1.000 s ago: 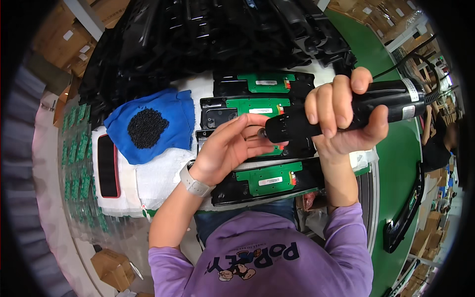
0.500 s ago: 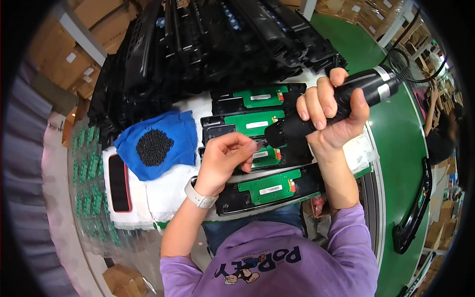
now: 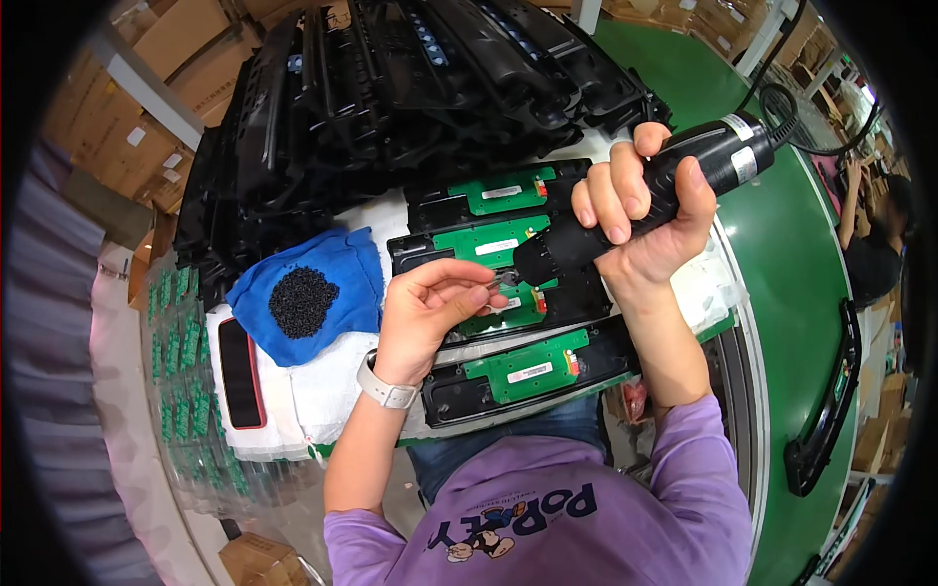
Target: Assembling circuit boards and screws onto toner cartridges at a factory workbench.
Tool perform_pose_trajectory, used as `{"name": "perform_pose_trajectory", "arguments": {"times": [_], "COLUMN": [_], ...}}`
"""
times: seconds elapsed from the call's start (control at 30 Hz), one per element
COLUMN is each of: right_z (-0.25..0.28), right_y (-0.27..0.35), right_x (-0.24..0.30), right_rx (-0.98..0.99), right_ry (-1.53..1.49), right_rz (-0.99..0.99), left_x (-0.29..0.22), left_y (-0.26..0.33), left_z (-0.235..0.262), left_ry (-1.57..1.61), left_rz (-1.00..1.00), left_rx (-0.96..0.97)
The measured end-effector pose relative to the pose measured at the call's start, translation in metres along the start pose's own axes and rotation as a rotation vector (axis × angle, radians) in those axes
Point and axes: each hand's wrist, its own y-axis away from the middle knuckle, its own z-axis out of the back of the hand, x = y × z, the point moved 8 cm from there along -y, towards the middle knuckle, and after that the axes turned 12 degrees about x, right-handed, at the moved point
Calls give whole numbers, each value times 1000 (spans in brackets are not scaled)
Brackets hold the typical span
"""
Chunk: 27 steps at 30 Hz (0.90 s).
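Looking down at my workbench, I hold a black corded electric screwdriver (image 3: 721,156) in my right hand (image 3: 640,220). My fingers wrap over its barrel and my thumb comes round from below. It lies tilted above the right-hand part of the bench, its nose toward my left and its cord (image 3: 782,105) trailing from the far end at upper right.

My left hand (image 3: 430,305) is just in front of that nose, thumb and forefinger pinched narrow on a small metal piece (image 3: 507,278); it is too small to tell whether this is the bit or a screw.

Beneath are black plastic housings (image 3: 445,398) in a rough column, each with a green circuit board (image 3: 508,387) in it. To the left, a heap of tiny black screws (image 3: 303,303) sits on a blue cloth (image 3: 362,278), with a phone (image 3: 237,376) beside it.

I judge the driver hard, stiff and fairly weighty, with some drag from the cord; the thick middle of the barrel is the place to grip. The metal piece is probably light, slick and easy to drop, so fingertips suit it. The boards look thin and fragile, and are best taken by their edges or by the housing.
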Motion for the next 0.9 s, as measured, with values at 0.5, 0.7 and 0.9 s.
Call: {"name": "perform_pose_trajectory", "arguments": {"times": [0.5,0.7,0.9], "right_z": [-16,-16,-45], "right_y": [-2,-8,-11], "right_x": [-10,-16,-57], "right_rx": [80,-117,37], "right_ry": [12,39,277], "right_rz": [-76,-75,-330], "left_x": [-7,-13,-81], "left_y": [2,6,35], "left_z": [-1,7,60], "left_ry": [-209,-69,-679], "left_rz": [-27,-34,-271], "left_rx": [33,25,-322]}}
